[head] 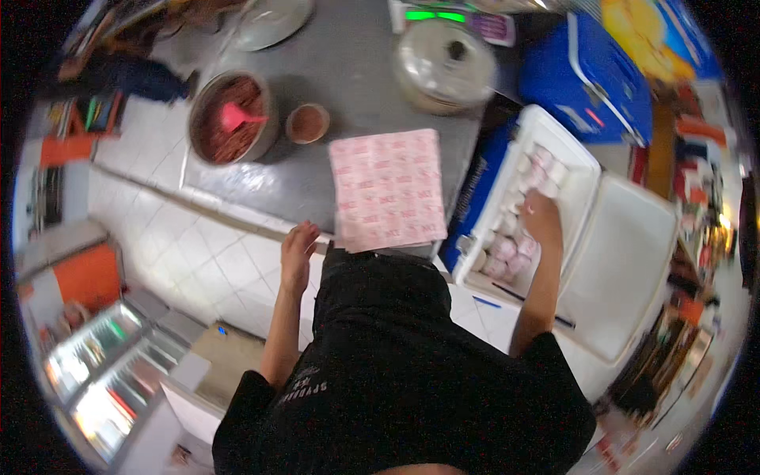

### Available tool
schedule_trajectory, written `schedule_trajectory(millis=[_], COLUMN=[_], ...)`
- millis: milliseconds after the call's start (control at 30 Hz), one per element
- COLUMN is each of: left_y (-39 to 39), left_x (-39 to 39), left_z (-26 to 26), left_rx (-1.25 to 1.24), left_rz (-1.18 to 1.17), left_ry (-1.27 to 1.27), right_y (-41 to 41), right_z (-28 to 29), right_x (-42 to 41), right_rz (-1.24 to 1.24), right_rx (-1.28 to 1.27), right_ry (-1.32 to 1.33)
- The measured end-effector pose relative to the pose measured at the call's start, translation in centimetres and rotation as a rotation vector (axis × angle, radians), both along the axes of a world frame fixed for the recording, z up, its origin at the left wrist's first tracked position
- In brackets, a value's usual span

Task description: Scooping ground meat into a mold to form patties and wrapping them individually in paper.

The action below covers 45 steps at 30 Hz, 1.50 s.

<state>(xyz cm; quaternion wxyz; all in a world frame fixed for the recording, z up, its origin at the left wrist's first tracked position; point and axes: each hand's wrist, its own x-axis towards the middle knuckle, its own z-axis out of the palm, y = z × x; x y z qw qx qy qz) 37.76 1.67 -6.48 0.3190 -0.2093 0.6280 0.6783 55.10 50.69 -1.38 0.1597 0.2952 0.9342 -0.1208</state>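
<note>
My right hand (541,217) is down inside a blue-and-white cooler box (579,160), over round bundles (503,248) wrapped in white and pink-printed paper. Its fingertips are blurred, so whether they grip a bundle cannot be told. My left hand (298,252) hovers by the near edge of the grey table (350,71), fingers slightly apart and holding nothing. Between my hands, a stack of pink printed paper sheets (389,190) lies at the table's edge. Further left stand a metal pot (196,119) of reddish-brown food (240,142) with a pink scoop (234,117) in it, and a small filled cup (307,123).
The cooler's white lid (620,267) hangs open to the right. A lidded metal pot (442,65) stands before a scale with a lit green display (435,16). Beyond is a second blue cooler (588,83). A metal lid (270,24) lies at the back left. Glass display cases (95,356) glow behind.
</note>
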Motion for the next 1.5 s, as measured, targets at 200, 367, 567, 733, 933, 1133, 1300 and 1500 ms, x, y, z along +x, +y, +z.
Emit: schedule_trajectory(millis=[200, 367, 567, 733, 933, 1133, 1300, 1500], left_y=[2.2, 2.6, 1.7, 7.8, 13.0, 16.5, 15.4, 7.7], left_x=[0.2, -0.2, -2.2, -6.3, -2.8, -1.7, -1.6, -0.7], left_z=[2.1, 2.9, -0.4, 2.6, -4.5, -5.2, -3.5, 2.9], left_rx=[-0.05, -0.05, 0.102, 0.725, 0.64, -0.505, -0.51, -0.124], left_rz=[0.241, 0.253, 0.315, 0.198, -0.115, -0.756, -0.745, 0.053], left_ry=[0.125, 0.187, 0.081, -0.306, -0.144, 1.407, 1.463, 0.546], right_y=[-19.1, -28.6, -27.2, -25.5, -20.6, -18.9, -18.7, -18.4], right_z=[-0.9, -8.4, -8.7, -2.9, -2.8, 0.0, 0.7, 1.0], right_x=[-23.8, -32.3, -30.3, -21.2, -11.5, -5.5, -4.1, -10.2], right_rz=[0.135, 0.32, 0.215, 0.251, 0.27, -0.063, -0.099, -0.314], right_rx=[-0.697, -0.347, -0.47, -0.596, -0.355, -0.465, -0.482, -0.561], right_ry=[0.84, 0.729, 0.874, 0.789, 0.791, 0.956, 0.965, 0.983])
